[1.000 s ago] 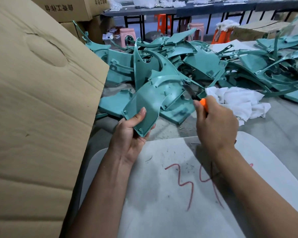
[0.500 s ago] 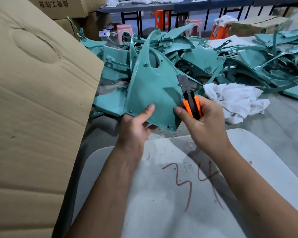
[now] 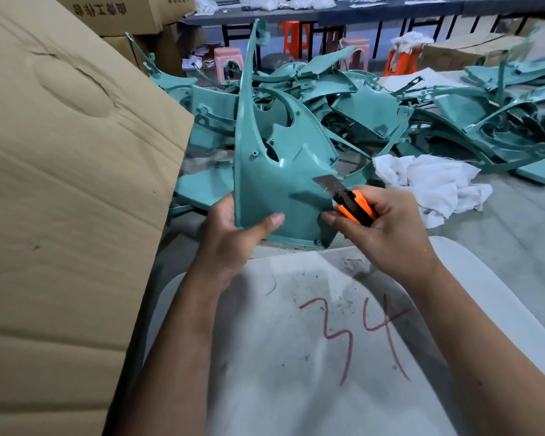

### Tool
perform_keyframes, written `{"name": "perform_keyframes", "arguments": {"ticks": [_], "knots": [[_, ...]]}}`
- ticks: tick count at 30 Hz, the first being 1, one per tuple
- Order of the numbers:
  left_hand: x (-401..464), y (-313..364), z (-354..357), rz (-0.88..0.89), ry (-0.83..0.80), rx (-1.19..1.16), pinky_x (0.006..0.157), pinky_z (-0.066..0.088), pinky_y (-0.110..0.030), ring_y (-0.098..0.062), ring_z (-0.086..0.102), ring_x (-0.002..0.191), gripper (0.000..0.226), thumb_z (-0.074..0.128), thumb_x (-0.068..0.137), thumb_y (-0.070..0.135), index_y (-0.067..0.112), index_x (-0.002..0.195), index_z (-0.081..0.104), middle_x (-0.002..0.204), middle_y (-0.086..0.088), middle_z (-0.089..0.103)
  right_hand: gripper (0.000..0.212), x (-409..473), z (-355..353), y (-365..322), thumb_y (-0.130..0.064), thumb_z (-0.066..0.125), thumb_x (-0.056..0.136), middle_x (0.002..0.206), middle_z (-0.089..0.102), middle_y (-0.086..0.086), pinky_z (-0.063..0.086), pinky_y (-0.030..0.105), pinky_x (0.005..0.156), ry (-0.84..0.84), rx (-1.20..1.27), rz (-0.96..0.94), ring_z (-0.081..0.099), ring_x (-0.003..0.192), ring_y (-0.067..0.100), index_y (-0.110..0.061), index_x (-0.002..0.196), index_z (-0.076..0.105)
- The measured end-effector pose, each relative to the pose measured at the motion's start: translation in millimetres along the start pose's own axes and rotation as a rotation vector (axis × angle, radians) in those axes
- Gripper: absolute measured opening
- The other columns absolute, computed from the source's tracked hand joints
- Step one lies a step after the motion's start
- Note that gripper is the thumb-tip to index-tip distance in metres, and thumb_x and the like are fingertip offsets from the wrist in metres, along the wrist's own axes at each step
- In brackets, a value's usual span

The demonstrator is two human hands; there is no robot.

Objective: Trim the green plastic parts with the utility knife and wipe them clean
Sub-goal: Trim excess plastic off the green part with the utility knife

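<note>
A tall, pointed green plastic part (image 3: pixel 274 184) stands upright in front of me. My left hand (image 3: pixel 233 237) grips its lower left edge, thumb across the face. My right hand (image 3: pixel 381 234) holds an orange and black utility knife (image 3: pixel 354 206). The grey blade (image 3: pixel 328 183) is extended and lies against the part's right edge. A crumpled white rag (image 3: pixel 428 184) sits on the grey floor just right of the knife. Behind, a pile of several more green parts (image 3: pixel 375 111) spreads across the floor.
A big cardboard box (image 3: pixel 60 215) fills the left side, close to my left arm. Below my hands lies a white board (image 3: pixel 296 357) marked 34 in red, dusted with green shavings. Stools (image 3: pixel 228 62), boxes and a dark table stand at the back.
The part was flipped from its ribbed side and raised upright, now standing taller. The knife turned, and its blade went from beside the part to resting on the right edge.
</note>
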State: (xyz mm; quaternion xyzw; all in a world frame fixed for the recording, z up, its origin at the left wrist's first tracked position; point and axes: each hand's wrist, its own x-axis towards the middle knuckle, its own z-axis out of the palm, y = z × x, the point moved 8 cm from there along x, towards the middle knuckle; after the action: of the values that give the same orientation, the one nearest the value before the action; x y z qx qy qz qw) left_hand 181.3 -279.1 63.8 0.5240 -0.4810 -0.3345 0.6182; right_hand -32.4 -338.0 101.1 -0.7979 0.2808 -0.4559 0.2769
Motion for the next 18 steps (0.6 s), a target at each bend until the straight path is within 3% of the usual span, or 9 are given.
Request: {"name": "perform_keyframes", "arguments": {"ticks": [3, 6, 9, 12, 14, 18], "knots": [[2.1, -1.6, 2.3, -0.002, -0.019, -0.036, 0.086, 0.057, -0.029, -0.019, 0.073, 0.102, 0.034, 0.075, 0.083, 0.012, 0.012, 0.116, 0.068, 0.109, -0.002, 0.077, 0.035, 0.3, 0.8, -8.4, -0.027, 0.083, 0.089, 0.055, 0.045, -0.008, 0.030, 0.022, 0.050, -0.032, -0.225, -0.119, 0.040, 0.050, 0.010, -0.014, 0.066, 0.059], [3.8, -2.3, 3.9, 0.006, -0.009, 0.001, 0.086, 0.056, -0.027, -0.018, 0.072, 0.104, 0.036, 0.073, 0.087, 0.005, 0.006, 0.122, 0.063, 0.110, -0.002, 0.077, 0.037, 1.4, 2.8, -10.4, -0.030, 0.080, 0.092, 0.056, 0.047, -0.007, 0.038, 0.036, 0.048, -0.045, -0.373, -0.176, 0.042, 0.050, 0.017, -0.015, 0.067, 0.057], [3.8, 2.1, -7.7, 0.034, 0.154, 0.020, 0.087, 0.057, -0.028, -0.014, 0.072, 0.101, 0.033, 0.069, 0.091, -0.002, 0.003, 0.123, 0.062, 0.109, -0.002, 0.076, 0.042, 1.2, -11.2, -9.6, -0.031, 0.076, 0.094, 0.053, 0.044, -0.009, 0.038, 0.032, 0.045, 0.108, -0.353, -0.135, 0.040, 0.047, 0.011, -0.017, 0.065, 0.050], [3.4, -0.9, -19.5, -0.027, 0.302, -0.124, 0.094, 0.058, -0.046, -0.024, 0.072, 0.105, 0.032, 0.072, 0.089, 0.001, 0.011, 0.119, 0.066, 0.111, -0.006, 0.076, 0.054, -2.9, -30.2, -1.1, -0.048, 0.074, 0.093, 0.051, 0.038, -0.009, 0.026, 0.023, 0.047, 0.326, -0.300, 0.060, 0.031, 0.048, 0.013, -0.018, 0.061, 0.042], [2.0, -5.3, -16.1, -0.099, 0.315, -0.222, 0.087, 0.060, -0.053, -0.030, 0.073, 0.103, 0.029, 0.075, 0.087, 0.002, 0.013, 0.113, 0.069, 0.110, -0.007, 0.077, 0.055, -4.0, -28.8, 2.6, -0.058, 0.068, 0.092, 0.051, 0.039, -0.009, 0.027, 0.025, 0.048, 0.323, -0.321, 0.131, 0.034, 0.049, 0.013, -0.021, 0.061, 0.042], [-1.2, -11.7, -1.5, -0.208, 0.254, -0.384, 0.060, 0.059, -0.031, -0.026, 0.074, 0.092, 0.030, 0.071, 0.090, 0.005, 0.010, 0.119, 0.066, 0.108, -0.007, 0.076, 0.052, -0.2, -12.4, -4.6, -0.059, 0.043, 0.102, 0.054, 0.038, -0.006, 0.031, 0.039, 0.050, 0.151, -0.377, 0.050, 0.039, 0.051, 0.019, -0.020, 0.067, 0.037]]}}
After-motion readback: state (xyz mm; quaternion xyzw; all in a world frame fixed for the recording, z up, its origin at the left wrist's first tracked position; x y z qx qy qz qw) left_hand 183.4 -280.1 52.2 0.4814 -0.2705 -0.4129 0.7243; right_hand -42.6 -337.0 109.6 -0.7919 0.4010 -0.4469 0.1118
